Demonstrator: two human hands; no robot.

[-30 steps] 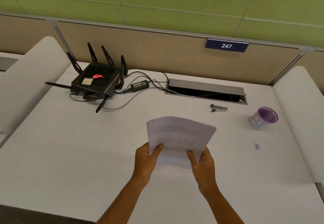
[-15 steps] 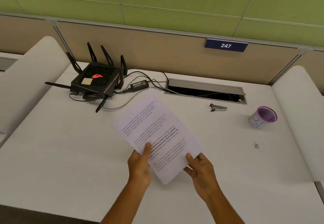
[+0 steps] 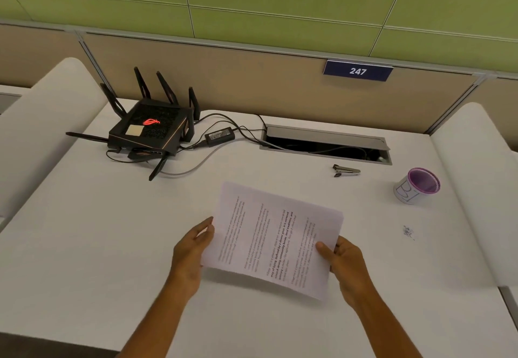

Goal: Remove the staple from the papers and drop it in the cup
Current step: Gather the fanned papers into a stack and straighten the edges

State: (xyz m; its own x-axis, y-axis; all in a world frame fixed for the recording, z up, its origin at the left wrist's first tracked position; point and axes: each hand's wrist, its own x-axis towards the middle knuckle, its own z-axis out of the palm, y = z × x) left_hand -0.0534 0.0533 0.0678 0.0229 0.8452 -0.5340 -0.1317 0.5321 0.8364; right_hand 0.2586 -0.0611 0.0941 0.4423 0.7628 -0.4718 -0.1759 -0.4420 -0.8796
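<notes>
The printed white papers [image 3: 273, 238] are held sideways just above the white desk [image 3: 112, 245], text lines running up and down. My left hand [image 3: 193, 248] grips their left edge, fingers behind the sheet. My right hand [image 3: 343, 259] pinches the right edge, thumb on top. The staple itself is too small to make out. A white cup [image 3: 416, 186] with a purple rim stands at the right, well apart from the papers. A small black and silver staple remover [image 3: 346, 170] lies on the desk between the papers and the cable slot.
A black router [image 3: 150, 130] with antennas, its power brick [image 3: 220, 135] and cables sit at the back left. An open cable slot [image 3: 326, 144] runs along the back. A small dark scribble [image 3: 408, 231] marks the desk at right. White dividers flank both sides.
The papers have been turned from upright and diagonal to lying sideways. My left hand shifted to the left edge and my right hand to the right edge.
</notes>
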